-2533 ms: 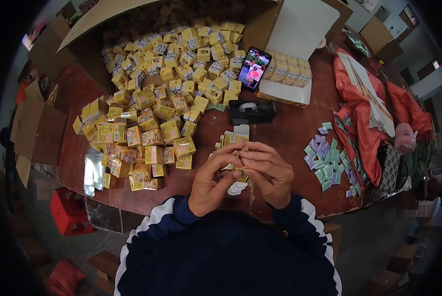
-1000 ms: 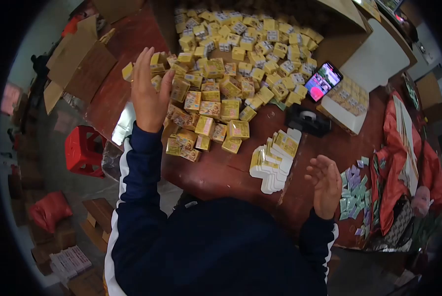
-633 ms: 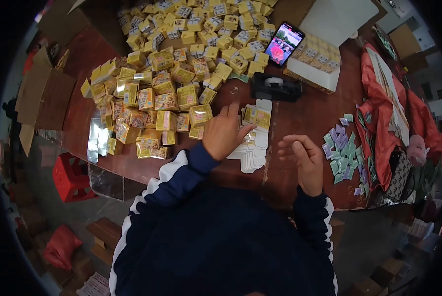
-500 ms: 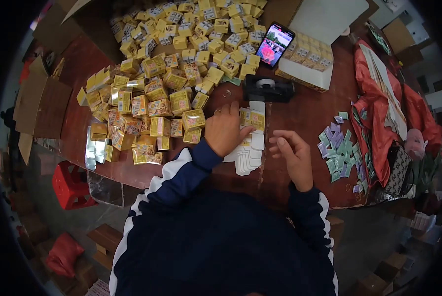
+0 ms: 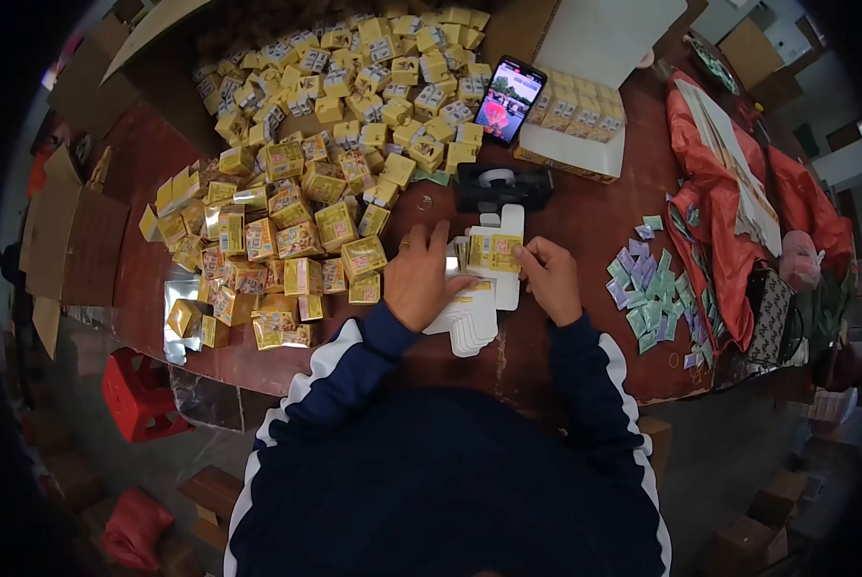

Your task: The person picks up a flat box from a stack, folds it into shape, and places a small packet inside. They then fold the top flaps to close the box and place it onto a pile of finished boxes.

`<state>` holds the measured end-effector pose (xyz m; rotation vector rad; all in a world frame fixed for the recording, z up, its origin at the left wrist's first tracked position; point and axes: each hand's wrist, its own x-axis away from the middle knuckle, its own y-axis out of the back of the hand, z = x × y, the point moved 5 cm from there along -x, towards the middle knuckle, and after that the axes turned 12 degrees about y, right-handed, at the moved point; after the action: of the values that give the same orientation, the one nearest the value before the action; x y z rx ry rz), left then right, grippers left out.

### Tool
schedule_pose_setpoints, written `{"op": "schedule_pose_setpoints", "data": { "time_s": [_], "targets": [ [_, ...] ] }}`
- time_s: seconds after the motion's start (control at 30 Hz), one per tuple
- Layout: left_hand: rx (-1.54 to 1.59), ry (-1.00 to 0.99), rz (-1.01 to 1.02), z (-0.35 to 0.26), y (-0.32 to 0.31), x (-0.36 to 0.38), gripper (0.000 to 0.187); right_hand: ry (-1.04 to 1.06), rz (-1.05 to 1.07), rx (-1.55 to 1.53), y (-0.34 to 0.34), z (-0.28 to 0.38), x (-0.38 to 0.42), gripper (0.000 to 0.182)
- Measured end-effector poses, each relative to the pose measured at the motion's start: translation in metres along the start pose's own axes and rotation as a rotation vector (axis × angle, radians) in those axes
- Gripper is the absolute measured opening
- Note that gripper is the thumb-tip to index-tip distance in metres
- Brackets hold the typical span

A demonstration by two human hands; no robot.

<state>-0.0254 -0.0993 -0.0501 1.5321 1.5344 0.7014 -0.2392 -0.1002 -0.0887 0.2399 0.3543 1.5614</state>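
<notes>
Both hands [image 5: 421, 279] [image 5: 551, 279] rest on flat carton stack [image 5: 479, 288]

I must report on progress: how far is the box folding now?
Done: many folded yellow boxes are heaped on the table. In hand: the left hand presses the stack of flat cartons while the right hand takes the top carton. Left: the stack is not yet folded.
</notes>
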Motion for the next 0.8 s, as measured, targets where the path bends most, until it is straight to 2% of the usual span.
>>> {"op": "schedule_pose_setpoints", "data": {
  "time_s": [0.03, 0.1, 0.13, 0.2, 0.23, 0.27, 0.3, 0.33, 0.37, 0.43, 0.47, 0.53, 0.6, 0.67, 0.7, 0.77, 0.8],
  "targets": [
    [0.010, -0.005, 0.000, -0.003, 0.004, -0.001, 0.082, -0.001, -0.005, 0.010, 0.007, 0.006, 0.004, 0.027],
    [0.187, -0.150, -0.122, -0.018, 0.022, 0.001, 0.062, 0.066, -0.031, -0.277, 0.018, 0.024, 0.013, 0.022],
    [0.194, -0.153, -0.121, -0.024, 0.028, 0.001, 0.062, 0.066, -0.035, -0.271, 0.020, 0.034, 0.019, 0.022],
    [0.775, 0.123, 0.316, -0.027, 0.020, 0.000, 0.042, 0.069, -0.052, -0.407, 0.015, 0.055, 0.028, 0.017],
    [0.984, 0.073, 0.398, -0.029, 0.012, 0.001, 0.035, 0.082, -0.052, -0.403, 0.010, 0.063, 0.030, 0.017],
    [0.984, 0.060, 0.386, -0.028, 0.011, 0.003, 0.035, 0.096, -0.085, -0.299, 0.007, 0.070, 0.032, 0.015],
    [1.134, 0.172, 0.521, -0.027, 0.007, 0.008, 0.035, 0.110, -0.118, -0.195, 0.006, 0.074, 0.034, 0.014],
    [1.279, 0.287, 0.659, -0.027, 0.003, 0.013, 0.036, 0.344, -0.192, 0.111, 0.007, 0.082, 0.035, 0.025],
    [1.239, 0.254, 0.643, -0.029, 0.008, 0.016, 0.039, 0.357, -0.193, 0.110, 0.009, 0.086, 0.036, 0.025],
    [1.159, 0.222, 0.616, -0.031, 0.020, 0.021, 0.039, 0.726, -0.308, 0.424, 0.012, 0.130, 0.045, 0.038],
    [1.079, 0.197, 0.599, -0.032, 0.025, 0.023, 0.038, 0.728, -0.310, 0.424, 0.010, 0.136, 0.047, 0.038],
    [1.054, 0.176, 0.578, -0.034, 0.031, 0.028, 0.038, 0.689, -0.125, 0.455, 0.000, 0.139, 0.046, 0.043],
    [1.032, 0.155, 0.553, -0.036, 0.037, 0.027, 0.038, 0.668, -0.142, 0.409, 0.001, 0.133, 0.048, 0.041],
    [0.884, 0.113, 0.476, -0.037, 0.044, 0.027, 0.035, 0.647, -0.149, 0.357, 0.002, 0.130, 0.051, 0.039],
    [0.882, 0.114, 0.475, -0.036, 0.039, 0.029, 0.035, 0.577, -0.126, 0.258, 0.003, 0.125, 0.051, 0.037],
    [0.802, -0.118, 0.084, -0.038, 0.043, 0.031, 0.032, 0.506, -0.107, 0.161, 0.009, 0.124, 0.051, 0.036],
    [0.803, -0.120, 0.085, -0.039, 0.044, 0.030, 0.032, 0.410, 0.036, 0.112, 0.009, 0.126, 0.049, 0.035]
  ]
}}
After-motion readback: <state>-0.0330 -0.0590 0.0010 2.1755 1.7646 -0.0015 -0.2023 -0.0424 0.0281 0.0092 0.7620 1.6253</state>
